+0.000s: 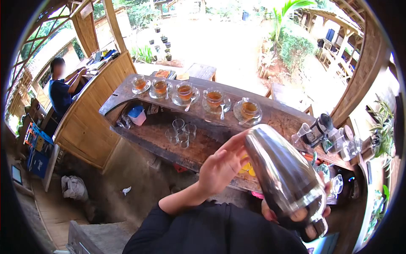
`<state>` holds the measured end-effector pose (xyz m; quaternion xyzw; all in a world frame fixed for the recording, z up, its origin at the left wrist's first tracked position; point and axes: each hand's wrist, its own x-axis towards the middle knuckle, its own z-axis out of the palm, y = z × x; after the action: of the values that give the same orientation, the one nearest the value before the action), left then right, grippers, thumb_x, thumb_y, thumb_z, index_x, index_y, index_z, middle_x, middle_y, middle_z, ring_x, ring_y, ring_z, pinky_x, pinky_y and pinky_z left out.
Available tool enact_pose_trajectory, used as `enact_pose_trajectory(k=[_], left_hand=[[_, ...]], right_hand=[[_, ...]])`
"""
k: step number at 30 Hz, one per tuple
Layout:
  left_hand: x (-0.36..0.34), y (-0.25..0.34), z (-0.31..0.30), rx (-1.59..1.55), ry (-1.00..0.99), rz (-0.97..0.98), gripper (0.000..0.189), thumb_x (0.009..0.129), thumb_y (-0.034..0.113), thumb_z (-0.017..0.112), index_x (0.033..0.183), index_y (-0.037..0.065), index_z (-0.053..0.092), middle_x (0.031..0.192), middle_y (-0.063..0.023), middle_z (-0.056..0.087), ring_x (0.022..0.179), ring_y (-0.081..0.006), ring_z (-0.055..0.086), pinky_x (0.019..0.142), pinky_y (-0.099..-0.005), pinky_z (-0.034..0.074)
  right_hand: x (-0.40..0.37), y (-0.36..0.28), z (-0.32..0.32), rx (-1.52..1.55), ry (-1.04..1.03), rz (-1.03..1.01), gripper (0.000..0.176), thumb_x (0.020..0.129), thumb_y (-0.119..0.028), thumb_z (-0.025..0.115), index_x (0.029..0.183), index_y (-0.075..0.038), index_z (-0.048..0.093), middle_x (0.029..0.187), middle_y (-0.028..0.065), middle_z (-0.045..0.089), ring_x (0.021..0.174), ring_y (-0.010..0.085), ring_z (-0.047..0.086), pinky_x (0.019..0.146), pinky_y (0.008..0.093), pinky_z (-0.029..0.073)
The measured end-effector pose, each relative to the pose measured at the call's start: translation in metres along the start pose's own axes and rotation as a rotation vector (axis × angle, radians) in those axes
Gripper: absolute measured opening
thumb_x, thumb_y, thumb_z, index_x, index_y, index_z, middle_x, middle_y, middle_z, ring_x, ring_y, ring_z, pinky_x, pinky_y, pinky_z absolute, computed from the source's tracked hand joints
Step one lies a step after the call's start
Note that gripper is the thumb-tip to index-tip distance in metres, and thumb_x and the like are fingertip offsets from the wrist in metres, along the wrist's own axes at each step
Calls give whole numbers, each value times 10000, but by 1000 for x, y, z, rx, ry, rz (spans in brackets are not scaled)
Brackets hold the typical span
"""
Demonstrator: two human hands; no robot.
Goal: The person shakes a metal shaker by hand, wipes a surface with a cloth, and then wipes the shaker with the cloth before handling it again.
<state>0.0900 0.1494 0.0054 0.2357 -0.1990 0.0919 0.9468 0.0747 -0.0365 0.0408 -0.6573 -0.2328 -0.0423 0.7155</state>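
A large shiny metal jug (pixel 287 169) is tilted in front of my chest, with a loop at its lower right end. My right hand (pixel 270 211) is wrapped round its lower part; the jug hides much of the palm and fingers. At the jug's upper end, my left hand (pixel 220 167) has its fingers stretched out, with the tips partly behind the metal. Beyond the jug, several glass cups of amber drink, one a glass cup (pixel 215 98), stand in a row on saucers with spoons. Something yellow (pixel 247 166) shows between my left hand and the jug.
Several clear glasses (pixel 183 137) stand on the lower shelf of the dark wooden counter (pixel 270 112), near a blue-lidded container (pixel 136 115). A French press (pixel 319 129) and glass jars (pixel 340 137) are at the right end. A person (pixel 62 86) sits behind a wooden desk (pixel 91 122) at left.
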Motion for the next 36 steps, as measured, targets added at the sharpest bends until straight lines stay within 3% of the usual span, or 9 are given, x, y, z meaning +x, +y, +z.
enact_pose_trajectory(k=[3,4,9,15,16,21,24,33,36], left_hand=[[7,-2,-12,72,-103,-7,641,937,379,412,1439,-2,297,1440,-119,403,1336,-236,353,1114,-397,233],[11,-4,-10,110,92,35,648,941,399,401,1440,-1,296,1445,-122,397,1336,-235,353,1111,-391,234],[-6,-5,5,115,-211,-14,681,972,507,240,1436,14,314,1456,-138,384,1353,-231,335,1102,-420,238],[14,-18,-30,198,352,25,671,964,492,264,1447,27,292,1465,-140,371,1331,-259,379,1104,-445,246],[2,-22,-20,170,210,19,683,958,496,278,1451,23,283,1469,-140,364,1331,-256,375,1106,-444,238],[8,-24,-30,39,163,-75,584,960,384,368,1410,11,346,1418,-103,425,1292,-227,399,1089,-405,267],[2,-19,-16,-45,206,-77,535,941,314,416,1396,38,360,1383,-63,453,1278,-190,403,1083,-369,275],[2,-10,12,128,316,-97,694,877,291,517,1456,15,253,1491,-117,322,1379,-244,287,1145,-408,189],[-8,-5,19,216,-157,-67,698,877,301,520,1457,18,255,1511,-122,290,1404,-245,246,1156,-418,160]], right_hand=[[-3,66,-3,-160,140,-41,1185,519,-429,903,1419,-28,245,1330,180,423,1127,274,527,812,345,540],[41,22,15,-840,159,-590,1112,500,-399,910,1384,-37,341,1312,148,454,1121,263,532,798,358,534],[41,23,18,-670,206,-588,1009,591,-503,829,1367,-42,376,1279,188,490,1148,299,513,946,382,452],[37,31,14,-732,133,-634,941,605,-459,851,1325,-29,425,1255,184,516,1122,300,536,930,394,442],[3,32,-2,-132,153,-123,1041,600,-540,832,1356,0,363,1248,224,504,1125,308,525,952,397,423],[-3,27,16,219,326,77,1033,623,-518,820,1394,-59,309,1255,240,485,1197,326,491,943,372,477],[28,49,7,-490,229,-526,1029,538,-225,905,1383,-51,344,1276,141,509,1214,269,488,980,405,447],[24,22,-5,-716,124,-564,1049,639,-575,793,1426,-206,207,1379,140,414,1214,313,455,1015,431,381],[19,16,2,-589,190,-454,1030,624,-556,810,1416,-184,268,1346,144,445,1217,303,464,1015,426,395]])
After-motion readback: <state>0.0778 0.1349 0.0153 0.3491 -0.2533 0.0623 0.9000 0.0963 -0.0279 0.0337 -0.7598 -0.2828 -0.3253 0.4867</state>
